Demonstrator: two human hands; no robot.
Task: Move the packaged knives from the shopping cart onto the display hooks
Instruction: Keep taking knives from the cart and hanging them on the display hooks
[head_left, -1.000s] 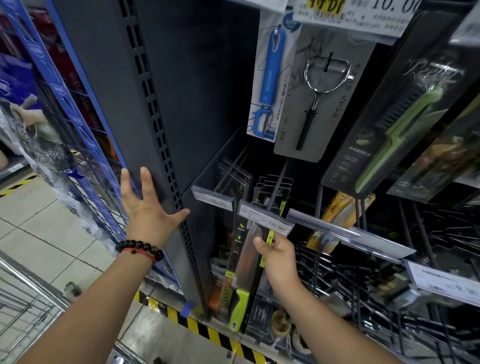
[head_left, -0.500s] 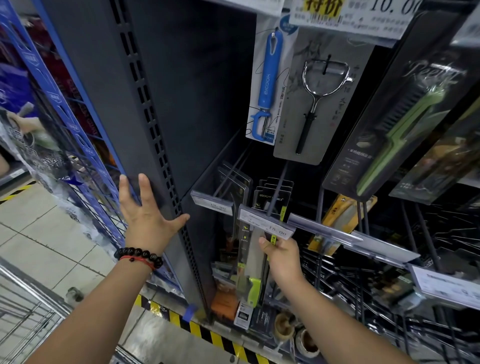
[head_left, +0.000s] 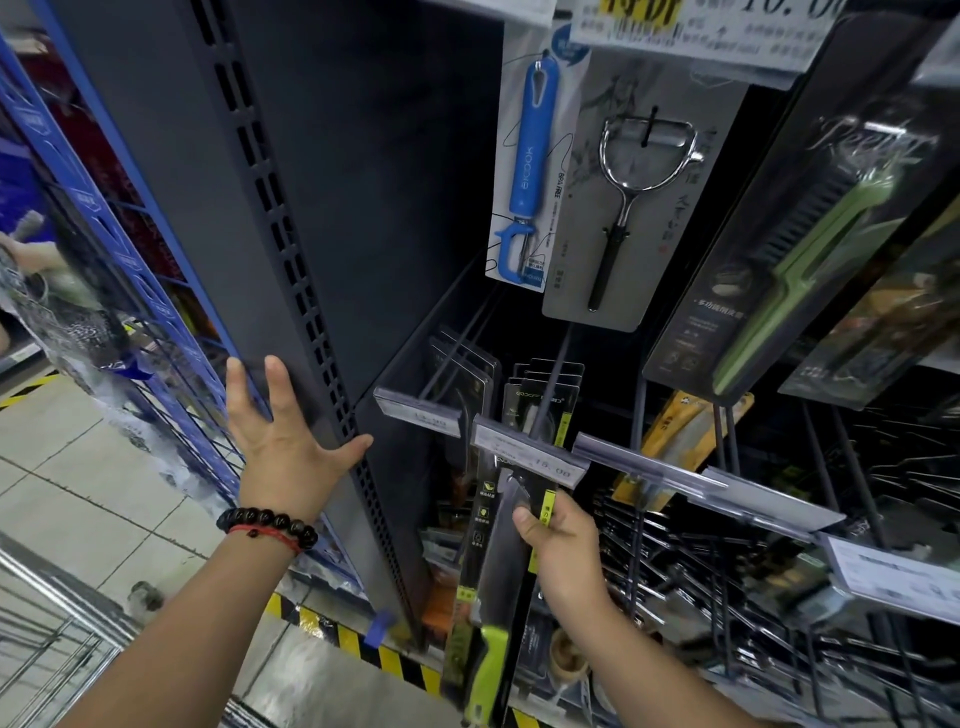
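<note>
The right hand (head_left: 563, 551) has the packaged knife (head_left: 493, 566) pinched near the top of its card, thumb on the front and fingers curled behind, right under the price tag strip (head_left: 530, 457) at the end of a display hook (head_left: 545, 400). Holding it that high makes sense: the hang hole should be up at that end, so gripping there gives the person control over threading the card onto the hook, and the heavy handle end just dangles. Whether the hole is already on the hook can't be made out, since the tag covers that spot.

The left hand (head_left: 288, 441) is flat and spread against the dark shelf upright (head_left: 291, 249), fingers straight, thumb out toward the row of slots. It holds nothing; it looks like a brace so the person can lean in while working low on the rack.

As for which way the knife sits: its long axis runs nearly vertical, tipped a bit so the bottom swings left. The blade tip points up toward the hook and the lime green handle (head_left: 488, 670) hangs at the bottom, close to the floor striping. More carded knives (head_left: 540, 405) already hang further back on the same hook and on the one beside it, facing forward the same way, so this one seems to be going in front of the stack. A corner of the shopping cart (head_left: 47, 639) shows at lower left, well apart from the knife.
</note>
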